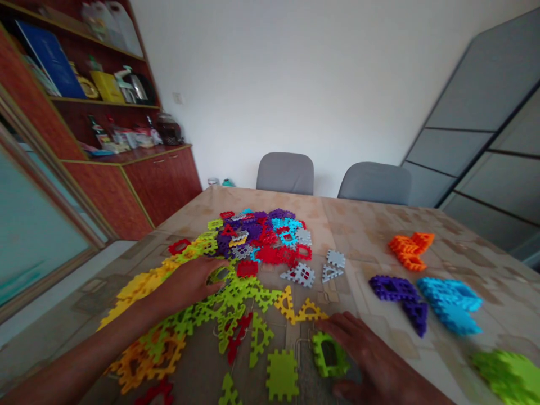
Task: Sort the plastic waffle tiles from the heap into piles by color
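Note:
My left hand (189, 284) reaches over a spread of lime-green interlocking plastic tiles (236, 298), its fingertips at a lime tile with a window cut-out (221, 274). A large heap of red, purple, blue and grey tiles (257, 239) lies just beyond it. My right hand (354, 354) rests flat on the table, fingers spread, touching a lime tile with a dark window (329, 354). Two yellow triangular tiles (299, 309) sit just left of its fingertips. Stacked orange (411, 250), purple (394, 295) and light-blue (449, 304) tile groups lie to the right.
The table (350, 219) has a beige patterned cover. Two grey chairs (284, 173) stand beyond its far edge. A red-brown wooden cabinet (162, 185) with cluttered shelves is at the left, and a glass door (34, 236) is at the near left.

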Motion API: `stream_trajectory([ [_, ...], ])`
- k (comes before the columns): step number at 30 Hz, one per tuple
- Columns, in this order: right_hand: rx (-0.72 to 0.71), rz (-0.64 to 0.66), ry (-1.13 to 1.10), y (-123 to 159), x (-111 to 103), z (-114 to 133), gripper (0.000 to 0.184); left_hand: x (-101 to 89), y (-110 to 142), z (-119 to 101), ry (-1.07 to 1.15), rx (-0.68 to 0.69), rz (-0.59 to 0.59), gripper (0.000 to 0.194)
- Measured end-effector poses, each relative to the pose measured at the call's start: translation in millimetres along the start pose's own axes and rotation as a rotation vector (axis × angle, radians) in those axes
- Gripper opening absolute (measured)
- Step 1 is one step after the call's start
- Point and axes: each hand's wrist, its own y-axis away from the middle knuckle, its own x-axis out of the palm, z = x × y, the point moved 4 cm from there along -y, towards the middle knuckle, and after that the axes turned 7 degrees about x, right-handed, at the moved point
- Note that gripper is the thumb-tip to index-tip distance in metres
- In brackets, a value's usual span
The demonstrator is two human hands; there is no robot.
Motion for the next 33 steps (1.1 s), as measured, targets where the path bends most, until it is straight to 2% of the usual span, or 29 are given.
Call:
stream_trajectory([
  [4,-0.029,-0.087,-0.036,0.2,-2.1,-0.6,0.070,-1.6,0.6,-15.0,0.137,-0.006,-0.060,0.062],
  [7,-0.089,-0.160,-0.069,-2.0,-7.6,7.0,0.054,-0.8,2.5,-34.4,0.298,0.013,-0.074,0.072],
  [11,-0.114,-0.247,-0.184,-3.2,-14.5,16.2,0.040,13.4,10.3,-77.3,0.828,0.047,0.059,0.076],
  [13,-0.123,-0.284,-0.259,-1.3,-15.9,19.7,0.037,22.6,14.8,-101.2,0.946,0.062,0.117,0.075],
  [15,-0.147,-0.308,-0.322,1.7,-15.9,24.0,0.038,29.7,17.4,-120.5,0.856,0.102,0.064,0.079],
  [18,-0.190,-0.329,-0.398,5.7,-15.1,31.7,0.048,39.9,18.9,-143.3,0.531,0.229,-0.082,0.094],
  [21,-0.248,-0.359,-0.450,7.0,-13.9,39.1,0.066,53.2,19.2,-162.8,0.274,0.390,-0.142,0.106],
  [24,-0.272,-0.384,-0.460,5.6,-11.6,44.1,0.077,61.5,17.9,-180.5,0.129,0.515,-0.184,0.107],
  [29,-0.221,-0.389,-0.440,4.6,-14.8,45.1,0.059,62.7,11.6,-199.8,0.051,0.606,-0.206,0.099],
  [31,-0.170,-0.363,-0.361,6.1,-20.1,41.9,0.054,61.9,10.6,-198.0,0.033,0.632,-0.193,0.094],
  [33,-0.104,-0.325,-0.223,7.8,-25.3,36.8,0.055,60.2,10.7,-187.4,0.016,0.602,-0.174,0.087],
])
